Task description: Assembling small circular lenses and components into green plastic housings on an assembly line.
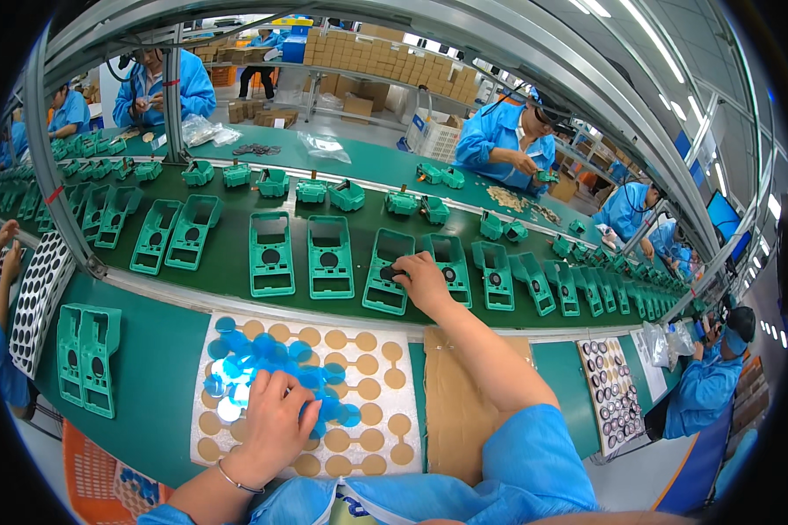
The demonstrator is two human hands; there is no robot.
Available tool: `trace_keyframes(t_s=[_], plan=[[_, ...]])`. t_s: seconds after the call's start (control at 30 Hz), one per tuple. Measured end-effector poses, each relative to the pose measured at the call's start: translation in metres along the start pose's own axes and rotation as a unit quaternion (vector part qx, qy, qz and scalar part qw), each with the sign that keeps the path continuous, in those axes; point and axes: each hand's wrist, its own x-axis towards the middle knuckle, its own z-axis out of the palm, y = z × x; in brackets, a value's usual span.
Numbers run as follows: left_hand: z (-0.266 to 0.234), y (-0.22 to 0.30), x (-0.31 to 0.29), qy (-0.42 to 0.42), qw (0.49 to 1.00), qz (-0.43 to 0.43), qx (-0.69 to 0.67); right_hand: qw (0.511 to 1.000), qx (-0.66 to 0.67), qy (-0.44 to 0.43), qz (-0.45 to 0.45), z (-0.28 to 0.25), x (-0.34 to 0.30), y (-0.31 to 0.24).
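Translucent blue discs, heaped on white sheet, green housing, lying on belt

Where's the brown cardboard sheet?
Head view, lower half, right of centre: cardboard sheet lies on the green bench, right of the disc-covered white sheet, partly hidden by the right forearm.

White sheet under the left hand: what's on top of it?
Blue discs, piled over tan dumbbell shapes. Whatever lies directly beneath the pile and left hand is covered.
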Motion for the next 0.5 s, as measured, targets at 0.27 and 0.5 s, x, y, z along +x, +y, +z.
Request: trace_keyframes(t_s=[0.27,0.5], plan=[[0.001,-0.004,-0.001,-0.02,1.0,-0.008,0.009,0.998,-0.035,0.012,-0.041,0.016,-0.002,0.006],[0.002,-0.005,0.0,-0.029,0.999,-0.003,0.018,0.998,-0.038,0.029,-0.027,0.02,-0.005,0.008]])
